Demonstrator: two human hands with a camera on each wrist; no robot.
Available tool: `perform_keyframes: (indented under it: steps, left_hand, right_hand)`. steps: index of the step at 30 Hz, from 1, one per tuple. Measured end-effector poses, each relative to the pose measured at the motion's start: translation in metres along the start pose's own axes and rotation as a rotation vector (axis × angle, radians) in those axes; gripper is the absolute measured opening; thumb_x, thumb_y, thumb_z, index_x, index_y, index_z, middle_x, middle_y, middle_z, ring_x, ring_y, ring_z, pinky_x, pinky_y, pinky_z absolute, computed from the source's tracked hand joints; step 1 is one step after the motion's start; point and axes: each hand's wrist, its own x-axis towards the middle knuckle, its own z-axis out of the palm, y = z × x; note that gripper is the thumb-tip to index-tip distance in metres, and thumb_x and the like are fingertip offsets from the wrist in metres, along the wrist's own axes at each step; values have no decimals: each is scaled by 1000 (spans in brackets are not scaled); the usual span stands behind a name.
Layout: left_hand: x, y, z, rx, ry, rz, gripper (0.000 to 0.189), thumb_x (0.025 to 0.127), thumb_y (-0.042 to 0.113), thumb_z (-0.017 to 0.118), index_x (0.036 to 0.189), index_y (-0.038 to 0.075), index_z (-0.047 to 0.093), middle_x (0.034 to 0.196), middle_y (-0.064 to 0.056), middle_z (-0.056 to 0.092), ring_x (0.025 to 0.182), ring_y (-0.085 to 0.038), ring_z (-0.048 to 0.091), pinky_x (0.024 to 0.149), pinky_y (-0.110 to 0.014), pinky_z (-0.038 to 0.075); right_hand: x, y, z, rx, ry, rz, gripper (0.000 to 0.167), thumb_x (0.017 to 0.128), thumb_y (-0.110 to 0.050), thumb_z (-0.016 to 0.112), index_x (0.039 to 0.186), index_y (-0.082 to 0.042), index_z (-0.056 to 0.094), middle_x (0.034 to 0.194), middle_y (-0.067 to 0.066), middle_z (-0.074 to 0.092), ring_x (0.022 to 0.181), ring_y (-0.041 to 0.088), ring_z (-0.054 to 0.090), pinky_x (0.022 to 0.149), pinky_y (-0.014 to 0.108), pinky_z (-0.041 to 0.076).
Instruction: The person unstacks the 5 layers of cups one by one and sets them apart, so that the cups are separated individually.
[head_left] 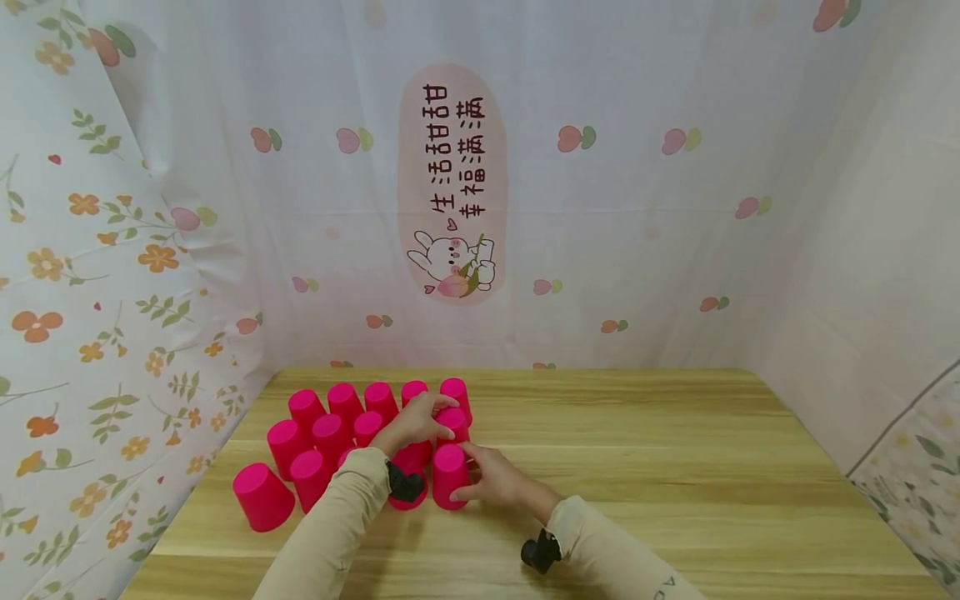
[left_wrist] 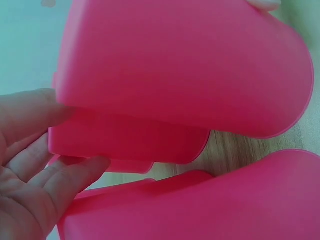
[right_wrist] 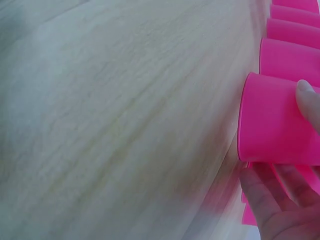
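Upside-down pink cups stand in rows on the wooden table. My left hand [head_left: 414,423] reaches over them and holds the middle cup [head_left: 454,427] of the rightmost column, thumb on one side and fingers on the other. In the left wrist view, that cup [left_wrist: 130,137] shows between thumb and fingers. From the right, my right hand [head_left: 501,479] grips the front cup [head_left: 450,475] of the same column. The right wrist view shows the thumb against this cup's wall [right_wrist: 277,120] and the other fingers around its opposite side.
More pink cups stand to the left, including a back row [head_left: 343,403] and a front-left cup [head_left: 262,497]; the left forearm partly hides some. The wooden table [head_left: 637,475] extends to the right. A printed curtain [head_left: 637,225] hangs behind it.
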Motion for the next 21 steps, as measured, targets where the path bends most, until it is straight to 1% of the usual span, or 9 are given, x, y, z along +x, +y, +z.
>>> perform_keyframes:
  steps: [2, 7, 10, 15, 18, 21]
  left_hand:
    - [0, -1, 0, -4, 1, -3, 45, 70, 1, 72, 112, 2, 58, 113, -15, 56, 103, -29, 50, 82, -39, 45]
    - [0, -2, -1, -30, 4, -11, 45, 69, 0, 72, 112, 1, 58, 111, -15, 57, 98, -26, 52, 78, -36, 47]
    - [0, -3, -2, -39, 5, -18, 45, 69, 0, 72, 112, 1, 58, 112, -15, 57, 97, -26, 52, 77, -36, 48]
    - [1, -1, -1, -40, 2, -30, 45, 70, 1, 72, 113, 2, 58, 114, -16, 56, 101, -28, 50, 79, -36, 47]
    - [0, 2, -1, -35, -3, -41, 45, 70, 2, 72, 113, 3, 58, 114, -16, 54, 102, -28, 49, 79, -37, 47]
    - [0, 3, -1, -27, -6, -28, 45, 70, 0, 71, 112, 1, 57, 114, -17, 54, 103, -30, 49, 80, -38, 46]
  right_hand:
    - [1, 1, 1, 1, 2, 2, 52, 73, -11, 72, 117, -3, 46, 108, 9, 56, 97, 26, 56, 79, 31, 48]
    - [4, 2, 3, -20, 8, 12, 51, 73, -13, 73, 116, -5, 47, 107, 7, 57, 96, 23, 57, 78, 26, 48]
    - [5, 2, 3, -20, 6, 16, 51, 72, -13, 73, 115, -5, 47, 107, 7, 57, 96, 23, 57, 78, 24, 48]
    - [4, 0, 1, -29, -7, 16, 53, 70, -11, 74, 115, -2, 46, 107, 9, 57, 97, 25, 57, 80, 26, 47]
    - [1, -1, -3, -37, -18, 27, 57, 70, -12, 75, 118, -2, 45, 110, 8, 55, 99, 25, 56, 82, 28, 46]
    - [-4, -2, -10, -45, -22, 38, 61, 71, -15, 74, 122, -2, 43, 114, 9, 54, 102, 26, 54, 84, 30, 46]
